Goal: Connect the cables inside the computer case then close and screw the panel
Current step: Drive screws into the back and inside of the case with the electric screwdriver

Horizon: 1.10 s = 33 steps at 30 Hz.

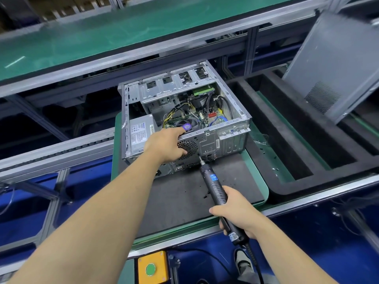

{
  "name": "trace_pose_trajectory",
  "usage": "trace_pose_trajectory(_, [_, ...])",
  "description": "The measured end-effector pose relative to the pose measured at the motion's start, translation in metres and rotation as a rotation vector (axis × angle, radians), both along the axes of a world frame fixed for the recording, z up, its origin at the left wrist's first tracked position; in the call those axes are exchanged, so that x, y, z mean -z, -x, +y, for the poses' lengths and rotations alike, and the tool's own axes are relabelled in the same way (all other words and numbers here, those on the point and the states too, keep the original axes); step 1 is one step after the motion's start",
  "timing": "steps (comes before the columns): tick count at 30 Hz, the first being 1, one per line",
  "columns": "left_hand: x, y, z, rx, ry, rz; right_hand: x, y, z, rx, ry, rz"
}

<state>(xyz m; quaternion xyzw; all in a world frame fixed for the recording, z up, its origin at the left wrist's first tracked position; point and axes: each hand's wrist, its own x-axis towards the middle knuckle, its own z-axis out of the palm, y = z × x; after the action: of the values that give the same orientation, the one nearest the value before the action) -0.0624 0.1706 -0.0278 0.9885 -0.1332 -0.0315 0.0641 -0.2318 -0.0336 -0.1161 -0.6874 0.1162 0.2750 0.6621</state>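
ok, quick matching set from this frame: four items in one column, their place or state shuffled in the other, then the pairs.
Items
1. black electric screwdriver
2. grey metal side panel
3. open grey metal computer case
4. yellow box with green button

Places or states
A. lying on the dark mat, held at its rear edge by the left hand
B. gripped in the right hand, tip at the case's rear
C. off the case, tilted at upper right
D. at the bottom edge, below the bench

Pairs: 1-B, 2-C, 3-A, 4-D
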Motion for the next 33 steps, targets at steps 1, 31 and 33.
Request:
trace_pose_trajectory(1, [0.0, 0.0, 0.0, 0.002, 0.006, 0.001, 0.0, -0.001, 0.001, 0.006, 0.001, 0.002])
trace_pose_trajectory(31, [-0.017, -0.036, -0.018, 0.087, -0.085, 0.467, -0.019, 0.008, 0.007, 0.024, 0.09, -0.011])
trace_pose_trajectory(33, [-0.017, -0.036, -0.019, 0.086, -0.075, 0.458, -0.019, 0.008, 0.005, 0.015, 0.086, -0.005])
